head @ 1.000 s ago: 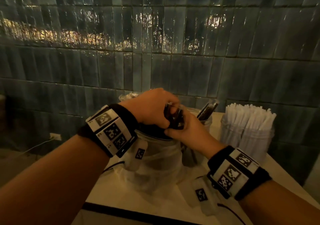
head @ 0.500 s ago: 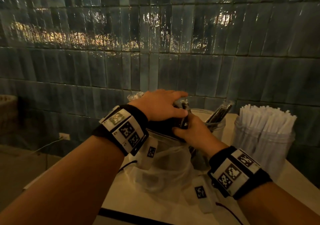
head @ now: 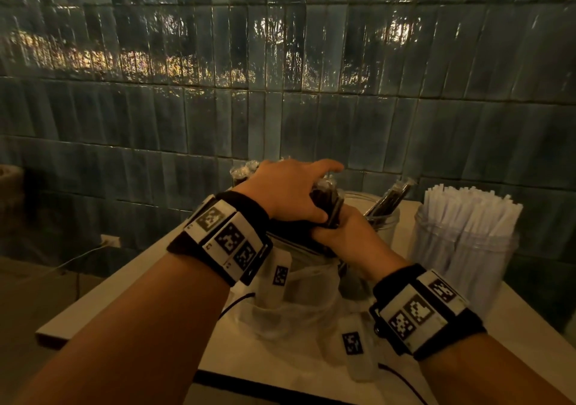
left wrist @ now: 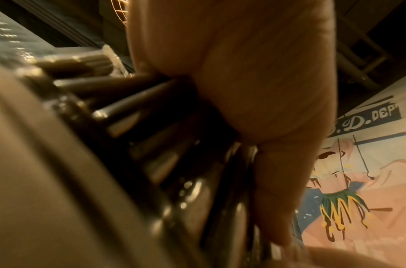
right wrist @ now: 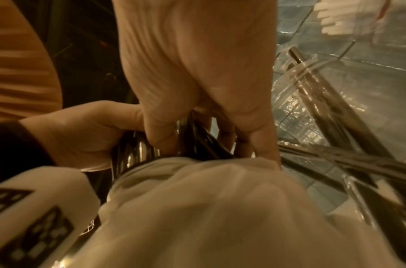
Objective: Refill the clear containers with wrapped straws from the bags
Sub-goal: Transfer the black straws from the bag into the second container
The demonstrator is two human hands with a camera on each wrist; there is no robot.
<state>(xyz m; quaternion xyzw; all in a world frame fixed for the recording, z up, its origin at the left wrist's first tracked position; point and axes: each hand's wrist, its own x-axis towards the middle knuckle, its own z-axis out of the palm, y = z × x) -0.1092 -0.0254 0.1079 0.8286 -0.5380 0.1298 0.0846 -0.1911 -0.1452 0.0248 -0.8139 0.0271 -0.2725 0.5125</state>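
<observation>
Blk straws (head: 325,207), wht straws (head: 467,217), blue-grey tile wall (head: 187,124).

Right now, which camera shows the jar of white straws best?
The head view: the jar of white straws stands nearly whole at the right, packed full. The right wrist view catches only blurred white tips in its top corner. The left wrist view shows none of it.

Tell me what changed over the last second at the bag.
On the left hand, the fingers that curled over the dark wrapped straws have stretched flatter across the bundle's top. The right hand still grips it from below at the mouth of the bag. Nothing was let go; the clear container and the white-straw container stand as before.
</observation>
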